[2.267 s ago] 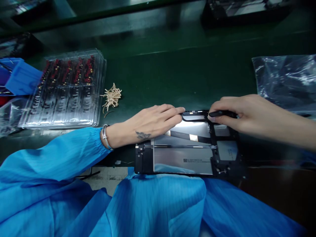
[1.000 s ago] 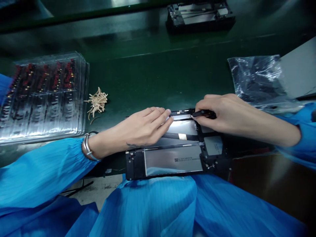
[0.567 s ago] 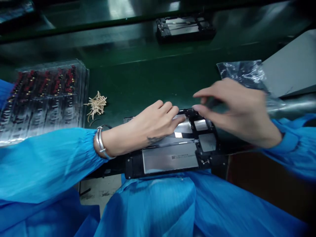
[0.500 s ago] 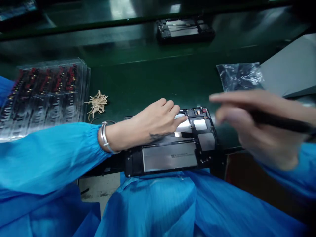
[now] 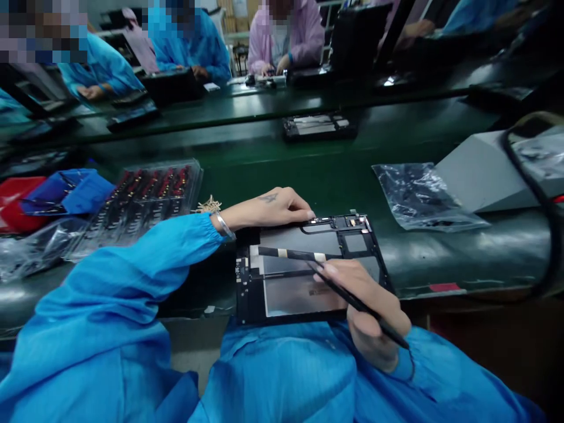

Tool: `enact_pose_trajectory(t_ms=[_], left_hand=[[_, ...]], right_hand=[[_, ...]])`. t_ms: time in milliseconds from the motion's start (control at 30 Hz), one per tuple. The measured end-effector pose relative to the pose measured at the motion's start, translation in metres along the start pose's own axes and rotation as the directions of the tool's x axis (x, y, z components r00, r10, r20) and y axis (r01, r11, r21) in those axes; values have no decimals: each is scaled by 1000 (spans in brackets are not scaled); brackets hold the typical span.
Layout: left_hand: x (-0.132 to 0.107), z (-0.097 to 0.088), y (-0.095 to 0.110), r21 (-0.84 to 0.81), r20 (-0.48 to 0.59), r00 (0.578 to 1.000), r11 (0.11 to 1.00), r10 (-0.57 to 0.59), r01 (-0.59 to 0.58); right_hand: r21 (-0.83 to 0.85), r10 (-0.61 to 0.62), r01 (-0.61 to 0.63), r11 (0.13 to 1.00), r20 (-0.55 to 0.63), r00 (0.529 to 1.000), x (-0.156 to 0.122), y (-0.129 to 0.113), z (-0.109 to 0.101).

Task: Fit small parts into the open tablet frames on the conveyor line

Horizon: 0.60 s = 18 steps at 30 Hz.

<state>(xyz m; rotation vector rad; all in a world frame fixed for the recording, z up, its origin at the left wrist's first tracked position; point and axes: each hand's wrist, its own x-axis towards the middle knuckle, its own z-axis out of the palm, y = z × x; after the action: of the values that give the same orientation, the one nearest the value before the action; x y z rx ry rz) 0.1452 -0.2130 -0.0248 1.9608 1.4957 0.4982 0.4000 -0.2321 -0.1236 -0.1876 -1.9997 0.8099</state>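
An opened tablet frame [image 5: 304, 235] with silver battery panels lies at the near edge of the green bench. My left hand [image 5: 268, 208] lies flat on its far left corner, fingers stretched out and pressing down. My right hand [image 5: 368, 314] rests over the near right part of the frame, closed around a thin black stylus-like tool [image 5: 352, 299]. The tool's tip sits near a black flex strip [image 5: 291, 254] that crosses the frame.
A clear tray stack of red-and-black parts [image 5: 141, 202] lies left, with rubber bands [image 5: 207, 205] beside it. A plastic bag [image 5: 418, 197] and grey box [image 5: 480, 173] sit right. Another frame [image 5: 319, 126] lies farther back. Other people in blue and pink work across the bench.
My right hand left the frame's top edge, swung right, then came down near my body with the tool over the frame's lower part. The camera tilted up, showing co-workers.
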Motion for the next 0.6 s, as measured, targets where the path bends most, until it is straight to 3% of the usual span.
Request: enact_pose_trajectory(t_ms=[67,167,233,300,367,433,500,533,600], left_hand=[[-6,-3,5,76,-43,998,996,45,-42],[-9,-6,7,21,-64,996,997,69,-68],[-9,-8,7,-127,-5,1000,992,6,-6],[-10,-12,8,-271,41,997,960,-65,73],[-11,-17,11,-370,39,995,923,-96,103],[-13,-24,16,-424,3,997,903,-80,74],[-13,-30,18,-427,-52,997,904,-59,31],[-13,-32,19,-418,-88,995,909,-52,11],[-14,-32,20,-412,-171,984,911,-51,-24]], right_hand=[[86,25,-15,996,-122,992,8,-6,1],[119,34,-24,993,-80,996,14,-10,4],[121,45,-40,992,-36,998,16,-9,3],[55,-11,6,998,85,996,21,-6,-5],[-45,-160,179,983,284,946,28,-1,-21],[-140,-277,380,914,469,838,37,4,-42],[-229,-281,462,857,544,791,45,8,-66],[-268,-257,447,853,530,808,48,10,-77],[-335,-151,308,890,420,895,52,14,-95]])
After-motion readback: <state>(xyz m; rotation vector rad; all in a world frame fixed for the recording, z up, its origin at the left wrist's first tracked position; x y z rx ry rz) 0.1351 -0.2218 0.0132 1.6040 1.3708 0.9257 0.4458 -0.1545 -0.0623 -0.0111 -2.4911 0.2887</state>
